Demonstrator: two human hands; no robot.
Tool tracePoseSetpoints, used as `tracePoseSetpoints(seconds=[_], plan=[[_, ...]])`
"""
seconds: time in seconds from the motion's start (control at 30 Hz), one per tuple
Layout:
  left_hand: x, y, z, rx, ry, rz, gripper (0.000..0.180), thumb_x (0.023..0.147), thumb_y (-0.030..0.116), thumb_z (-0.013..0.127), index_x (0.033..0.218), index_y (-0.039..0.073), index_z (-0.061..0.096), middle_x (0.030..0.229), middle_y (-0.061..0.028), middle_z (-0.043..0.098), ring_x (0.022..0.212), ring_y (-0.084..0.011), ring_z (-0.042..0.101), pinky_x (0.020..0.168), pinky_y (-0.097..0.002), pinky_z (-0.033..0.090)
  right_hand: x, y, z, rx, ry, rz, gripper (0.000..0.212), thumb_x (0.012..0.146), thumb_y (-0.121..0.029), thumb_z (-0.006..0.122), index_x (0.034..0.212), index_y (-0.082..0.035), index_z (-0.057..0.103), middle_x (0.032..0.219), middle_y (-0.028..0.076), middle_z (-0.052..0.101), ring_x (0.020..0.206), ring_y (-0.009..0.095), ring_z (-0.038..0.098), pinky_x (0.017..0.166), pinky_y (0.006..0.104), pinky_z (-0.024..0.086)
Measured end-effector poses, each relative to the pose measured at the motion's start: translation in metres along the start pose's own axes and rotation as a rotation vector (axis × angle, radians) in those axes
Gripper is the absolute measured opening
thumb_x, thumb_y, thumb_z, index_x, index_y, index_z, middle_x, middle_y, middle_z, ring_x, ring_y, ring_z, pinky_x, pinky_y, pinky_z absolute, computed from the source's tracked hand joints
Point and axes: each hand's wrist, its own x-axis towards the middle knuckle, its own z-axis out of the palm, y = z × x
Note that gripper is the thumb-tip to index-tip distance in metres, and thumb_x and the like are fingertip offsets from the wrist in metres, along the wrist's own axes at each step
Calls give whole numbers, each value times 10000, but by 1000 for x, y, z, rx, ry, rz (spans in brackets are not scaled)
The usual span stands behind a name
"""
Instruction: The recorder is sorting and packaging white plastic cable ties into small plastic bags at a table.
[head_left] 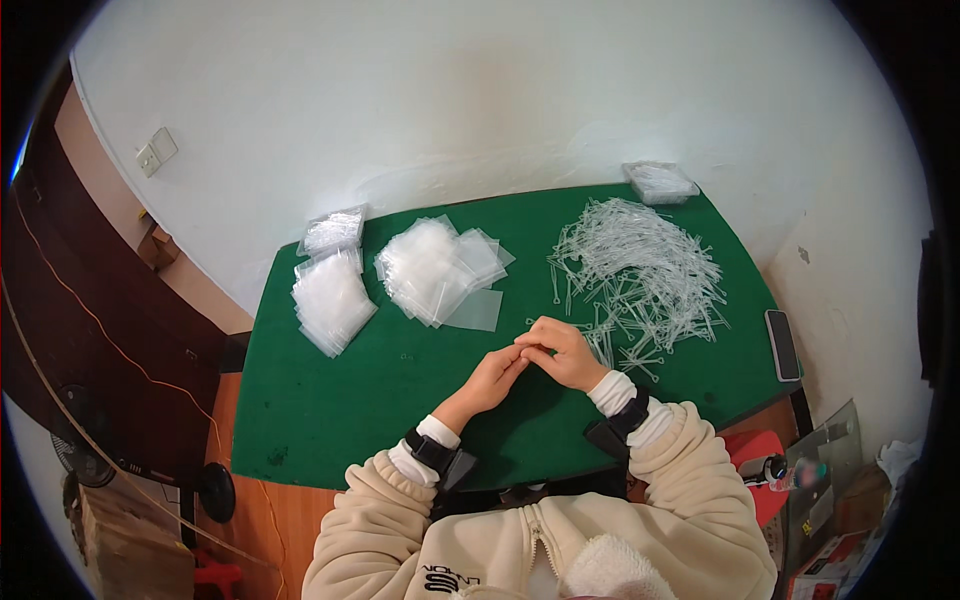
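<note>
My left hand [494,378] and my right hand [564,354] meet over the near middle of the green table, fingertips pressed together. Both are closed, and whatever may be between the fingers is hidden or too small to make out. Just right of my right hand spreads a big heap of thin clear plastic sticks with ring-shaped ends [640,265]; some stray ones lie close to my knuckles. Beyond my left hand lies a fanned pile of clear flat plastic bags [430,270], with a single bag [474,311] at its near edge. A second stack of bags [333,302] is farther left.
Against the wall stand a clear box [335,231] at the back left and another clear box [661,183] at the back right. A phone [783,345] lies at the right table edge [760,290]. An orange cable [120,345] hangs at the left, near a fan [80,435].
</note>
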Motion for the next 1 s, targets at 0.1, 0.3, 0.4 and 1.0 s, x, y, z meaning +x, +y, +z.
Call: tracePoseSetpoints(seconds=[0.1,0.3,0.4,1.0], plan=[[-2,-8,-1,141,-6,-70,158,893,87,483,987,-24,545,805,-107,587,709,-150,532,656,-279,436,-1,2,3,-67,7,-66,183,756,-9,606,937,-27,627,739,54,521,641,166,515,554,254,407],[-2,-14,2,178,102,-6,127,873,96,525,902,-22,561,691,-112,550,601,-160,477,570,-295,411,-1,1,4,-84,-27,-73,233,765,-18,591,993,-39,629,750,62,526,656,188,523,569,270,416],[-2,-14,0,230,108,14,125,866,94,535,895,-24,567,686,-114,549,598,-159,475,570,-292,414,-1,3,3,-87,-33,-78,235,765,-21,589,995,-40,629,759,64,533,658,191,529,573,273,421],[2,-15,-4,-261,176,-196,190,936,136,414,957,-13,529,810,-52,578,813,-145,585,734,-270,468,0,26,-12,-175,174,241,210,757,-105,625,950,-22,622,810,90,550,690,213,543,617,276,450]])
